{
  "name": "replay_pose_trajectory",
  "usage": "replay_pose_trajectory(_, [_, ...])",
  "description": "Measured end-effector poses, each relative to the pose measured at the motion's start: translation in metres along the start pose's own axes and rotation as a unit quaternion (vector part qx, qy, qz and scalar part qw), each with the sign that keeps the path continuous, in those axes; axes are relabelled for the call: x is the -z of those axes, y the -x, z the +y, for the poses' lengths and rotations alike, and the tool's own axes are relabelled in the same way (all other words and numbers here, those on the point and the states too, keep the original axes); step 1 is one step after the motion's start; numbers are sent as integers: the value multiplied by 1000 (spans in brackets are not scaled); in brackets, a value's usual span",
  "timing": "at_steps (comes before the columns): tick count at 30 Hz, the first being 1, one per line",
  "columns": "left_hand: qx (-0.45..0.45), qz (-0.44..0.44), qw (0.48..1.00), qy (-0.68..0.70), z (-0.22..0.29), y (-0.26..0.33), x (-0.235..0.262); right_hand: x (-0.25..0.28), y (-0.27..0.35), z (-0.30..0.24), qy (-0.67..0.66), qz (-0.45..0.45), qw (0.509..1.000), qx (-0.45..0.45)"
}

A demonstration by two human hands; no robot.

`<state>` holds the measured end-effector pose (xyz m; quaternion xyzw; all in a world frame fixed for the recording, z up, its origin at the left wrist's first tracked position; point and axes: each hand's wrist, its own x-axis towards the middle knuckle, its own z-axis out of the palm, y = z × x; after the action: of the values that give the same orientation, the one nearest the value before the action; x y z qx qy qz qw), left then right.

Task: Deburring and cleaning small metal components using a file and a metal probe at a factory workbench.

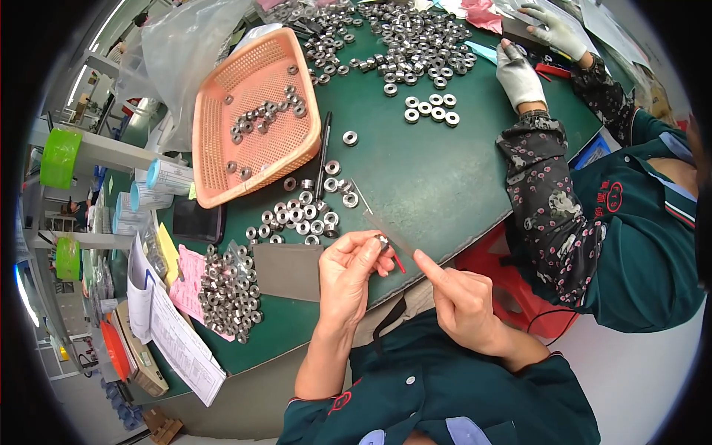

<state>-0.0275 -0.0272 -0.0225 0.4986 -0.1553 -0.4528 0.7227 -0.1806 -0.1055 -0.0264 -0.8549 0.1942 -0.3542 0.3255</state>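
My left hand (351, 268) is closed, its thumb and fingers pinching a small metal ring (383, 242). Just beyond these fingers a thin pointed rod (362, 196) sticks out, and a thin red piece (400, 264) shows below them; whether the two are one tool I cannot tell. My right hand (467, 302) has its index finger stretched toward the ring and its other fingers curled. From that fingertip a thin, blurred greyish strip (397, 238) runs up past the ring. Loose metal rings (300, 213) lie on the green table beyond my left hand.
A pink mesh basket (215, 141) with several rings stands at the left. More rings lie piled on pink paper (191, 278), beside a grey pad (288, 272). A big ring heap (415, 41) covers the far side. At the right works a co-worker with white gloves (521, 80).
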Motion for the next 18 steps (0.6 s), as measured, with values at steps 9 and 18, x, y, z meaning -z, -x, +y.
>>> replay_pose_trajectory(9, [-11,3,1000,-4,-2,-1,-3,7,5,-4,52,-44,998,2])
replay_pose_trajectory(18, [-3,1,1000,-7,-3,1,-3,2,-2,-6,39,-50,998,7])
